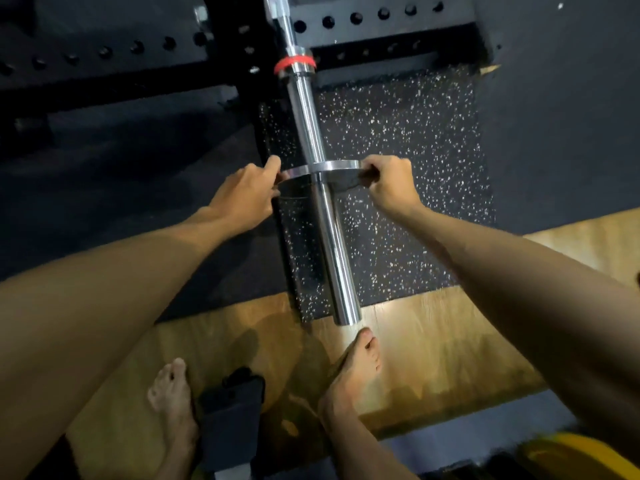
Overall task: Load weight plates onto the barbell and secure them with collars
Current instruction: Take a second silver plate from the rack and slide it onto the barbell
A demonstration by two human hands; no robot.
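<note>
A chrome barbell sleeve (337,258) runs from the black rack at the top down toward me, its end near my bare right foot. A red band circles the bar at its inner shoulder (294,64). A thin shiny steel plate (337,167) sits on the sleeve about halfway along, seen almost edge-on. My left hand (242,194) grips the plate's left rim. My right hand (391,183) grips its right rim, fingers curled over the edge. No collar shows on the sleeve.
A black rack frame (363,19) with rows of holes crosses the top. Speckled black rubber matting (398,168) lies under the sleeve, a wooden platform (433,341) under my feet. A dark object (230,407) rests between my feet. Something yellow and rounded (575,455) sits at bottom right.
</note>
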